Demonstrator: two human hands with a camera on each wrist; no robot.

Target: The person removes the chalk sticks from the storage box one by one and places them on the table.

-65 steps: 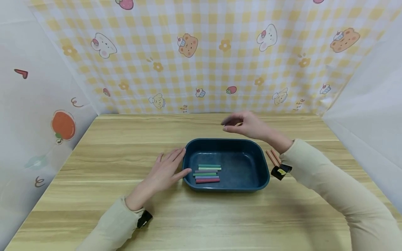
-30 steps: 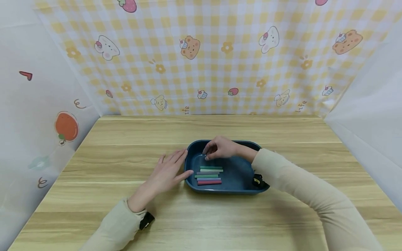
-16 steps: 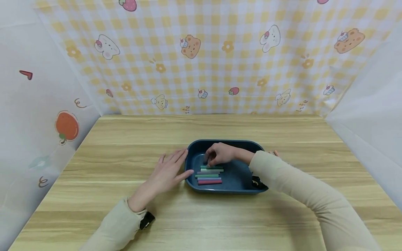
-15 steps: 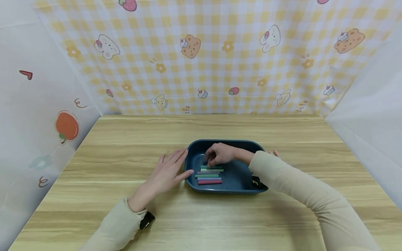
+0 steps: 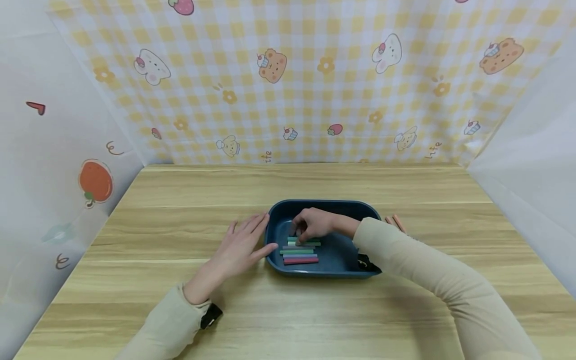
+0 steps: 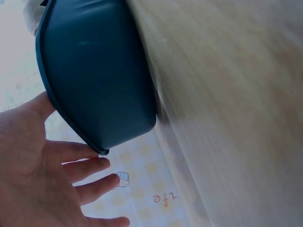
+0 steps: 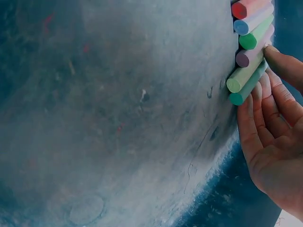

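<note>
A dark blue-green plastic tub (image 5: 321,273) stands on the wooden table. In its left part lies a row of several coloured chalk sticks, from a red chalk (image 7: 249,8) at the near end to a dark green chalk (image 7: 247,90) at the far end. My right hand (image 5: 316,223) reaches into the tub. It pinches the dark green chalk and the pale green chalk (image 7: 240,79) beside it between thumb and fingers; the thumb tip also lies close to the purple chalk (image 7: 251,53). My left hand (image 5: 240,243), fingers extended, touches the tub's left rim.
Orange chalk sticks (image 5: 398,223) lie on the table right of the tub, partly hidden by the right sleeve (image 5: 418,255). A yellow checked cloth (image 5: 297,100) hangs behind the table (image 5: 202,185). White sheets hang at both sides.
My right hand came from above the tub's far rim down into it, then moved slightly nearer onto the far chalk sticks. The left hand has stayed at the rim.
</note>
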